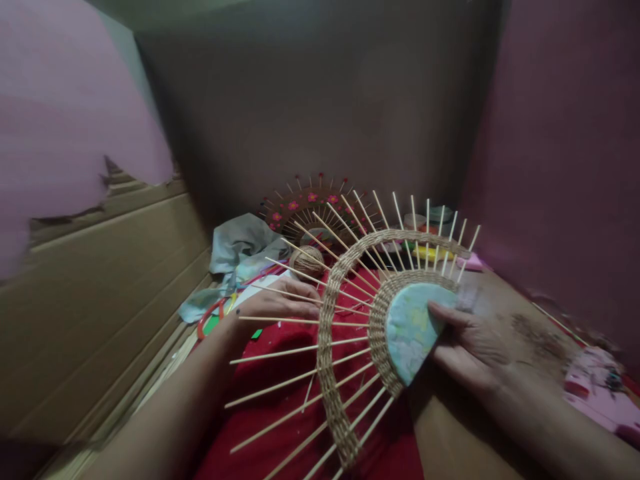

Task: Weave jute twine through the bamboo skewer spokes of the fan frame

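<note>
A half-round woven fan frame (327,320) fills the middle, with pale thin sticks radiating from its hub and two bands of braided tan cord. Its centre is a half-disc of light blue patterned fabric (413,320). My right hand (467,347) grips this centre from the right, thumb on the fabric and fingers underneath. My left hand (295,298) is behind the sticks on the left, fingers stretched toward the outer band; whether they touch it is unclear. Just beyond that hand lies a ball of tan twine (307,261).
A finished-looking fan with pink flowers (313,198) stands against the back wall. Grey cloth (243,243) and red-handled scissors (207,320) lie left. Red cloth (280,400) covers the surface below. A pink item (600,393) lies right, and torn cardboard (100,300) lines the left wall.
</note>
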A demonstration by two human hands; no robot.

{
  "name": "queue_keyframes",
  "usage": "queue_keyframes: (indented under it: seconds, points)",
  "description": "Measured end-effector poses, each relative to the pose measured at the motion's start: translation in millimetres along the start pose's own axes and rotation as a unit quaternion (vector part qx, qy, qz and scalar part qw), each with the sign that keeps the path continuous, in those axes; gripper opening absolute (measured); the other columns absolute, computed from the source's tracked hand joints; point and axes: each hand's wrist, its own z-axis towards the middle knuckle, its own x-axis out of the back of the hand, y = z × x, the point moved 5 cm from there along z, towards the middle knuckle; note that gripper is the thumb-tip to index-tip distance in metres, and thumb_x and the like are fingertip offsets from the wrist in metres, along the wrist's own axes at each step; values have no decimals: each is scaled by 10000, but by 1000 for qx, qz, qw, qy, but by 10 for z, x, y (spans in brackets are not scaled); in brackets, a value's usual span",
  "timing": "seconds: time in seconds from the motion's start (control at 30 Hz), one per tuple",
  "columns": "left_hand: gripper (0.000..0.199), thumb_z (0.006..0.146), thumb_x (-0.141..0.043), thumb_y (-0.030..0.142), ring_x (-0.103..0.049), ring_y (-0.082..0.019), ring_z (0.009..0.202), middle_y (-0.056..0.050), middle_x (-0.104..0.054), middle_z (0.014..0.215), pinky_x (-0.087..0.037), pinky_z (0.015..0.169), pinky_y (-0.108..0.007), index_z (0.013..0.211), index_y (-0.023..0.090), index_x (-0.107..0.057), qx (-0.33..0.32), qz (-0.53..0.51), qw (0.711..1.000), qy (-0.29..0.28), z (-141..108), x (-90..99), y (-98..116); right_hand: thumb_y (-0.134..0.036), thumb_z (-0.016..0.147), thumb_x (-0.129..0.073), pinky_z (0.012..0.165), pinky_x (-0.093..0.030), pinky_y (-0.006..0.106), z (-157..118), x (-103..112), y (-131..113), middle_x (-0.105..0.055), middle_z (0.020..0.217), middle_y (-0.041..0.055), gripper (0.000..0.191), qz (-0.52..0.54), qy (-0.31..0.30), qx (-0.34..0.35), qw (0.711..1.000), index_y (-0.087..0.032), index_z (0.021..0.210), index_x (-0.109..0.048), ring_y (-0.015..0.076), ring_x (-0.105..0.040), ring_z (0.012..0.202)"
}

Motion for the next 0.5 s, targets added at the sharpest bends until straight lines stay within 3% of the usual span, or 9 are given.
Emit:
queue_keyframes:
  seconds: [0.07, 0.13, 0.27, 0.4, 0.5]
  points:
    - [79, 625, -740, 200, -631, -265, 834, -94, -696, 824, -485, 785, -362, 702, 182, -740, -15, 47, 996, -73, 20, -49, -30, 8, 774, -457, 932, -455, 472, 9, -1, -5, -699, 856, 94, 289, 1, -5, 2, 1000, -115, 995, -596, 232, -635, 953]
    - [140, 687, -701, 228, -607, -243, 938, -91, -678, 970, -453, 866, -343, 818, 196, -736, -42, 76, 991, -100, 37, -61, -50, 5, 778, -460, 927, -459, 475, 16, -3, -6, -699, 848, 91, 282, 0, -10, 2, 1000, -119, 992, -595, 231, -637, 948]
    - [251, 691, -701, 218, -614, -202, 916, -85, -665, 1010, -464, 845, -310, 940, 185, -698, -34, -2, 999, -33, 85, -2, -89, 8, 776, -464, 919, -472, 464, 20, -1, -2, -702, 839, 75, 298, 0, -16, -1, 1000, -138, 1002, -593, 223, -638, 950]
    - [244, 695, -685, 227, -619, -147, 700, -86, -679, 858, -490, 636, -245, 922, 140, -689, -8, -115, 993, 26, 113, 27, -133, -10, 748, -513, 921, -475, 449, 55, 11, 1, -704, 834, 70, 268, -17, -48, -3, 999, -158, 942, -623, 232, -636, 955]
    - [253, 683, -684, 233, -482, -47, 450, -54, -654, 763, -339, 382, -154, 916, 132, -680, 9, -165, 986, -9, 113, -26, -161, -30, 738, -536, 916, -477, 453, 80, 15, -1, -706, 826, 66, 243, -52, -76, -2, 996, -167, 912, -636, 238, -639, 944]
